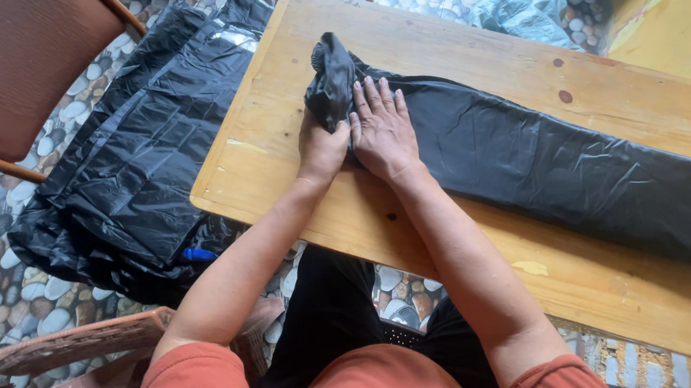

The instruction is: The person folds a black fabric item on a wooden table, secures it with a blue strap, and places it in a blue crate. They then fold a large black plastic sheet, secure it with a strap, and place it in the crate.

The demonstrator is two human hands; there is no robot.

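Note:
A long black plastic bag (554, 167) lies flattened across a wooden table (449, 49), running from the middle to the right edge. Its left end is bunched into a crumpled roll (331, 77). My left hand (322, 149) grips the near side of that roll, fingers curled into the plastic. My right hand (381, 127) lies flat, palm down and fingers spread, pressing on the bag just right of the roll.
A stack of black plastic sheets (129, 164) lies on the pebbled floor left of the table. A brown padded chair (16, 67) stands at top left. A crumpled teal bag (523, 15) lies beyond the table. A yellow surface (669, 9) is at top right.

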